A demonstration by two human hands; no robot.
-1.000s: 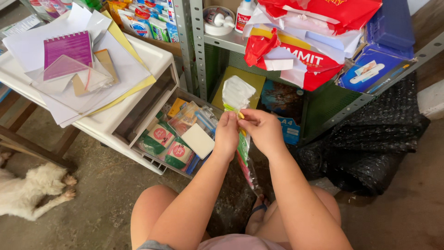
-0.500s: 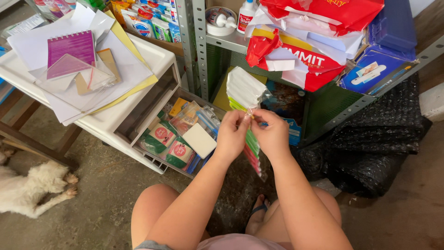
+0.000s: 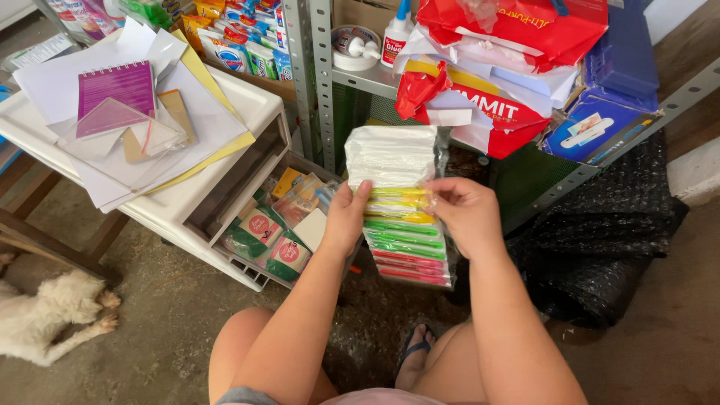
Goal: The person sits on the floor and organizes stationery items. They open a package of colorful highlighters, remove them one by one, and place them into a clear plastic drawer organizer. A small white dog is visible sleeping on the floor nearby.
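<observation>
— Hands? Left hand (image 3: 346, 217) and right hand (image 3: 466, 216) each grip a side of the clear packet of coloured strips (image 3: 401, 206), held upright.
— Where?
— Near the grey metal shelf (image 3: 360, 75), right of the open white drawer (image 3: 247, 225)

Purple spiral notebook (image 3: 116, 88) on loose papers, glue bottle (image 3: 395, 36) on metal shelf — white dog (image 3: 45, 315) below.

A white plastic drawer unit (image 3: 225, 176) stood on the concrete floor (image 3: 150, 330), topped with loose papers (image 3: 97, 127) and a purple spiral notebook (image 3: 116, 86). To its right, a grey metal shelf (image 3: 375, 79) carried a glue bottle (image 3: 396, 34) and red bags (image 3: 510, 45).
</observation>
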